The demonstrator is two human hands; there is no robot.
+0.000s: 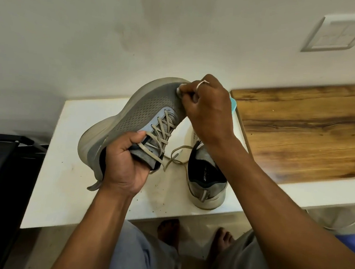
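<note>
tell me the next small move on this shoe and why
Probably a short rub of the small pale pad along the toe of the grey shoe. The right hand pinches the pad against the toe mesh, and the left hand grips the shoe at its tongue and collar, lifted off the white table, so it looks steadied for wiping.

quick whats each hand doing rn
left hand: closed, gripping the grey shoe at its opening.
right hand: closed, pinching a small white piece against the shoe's toe; what it is cannot be told.
</note>
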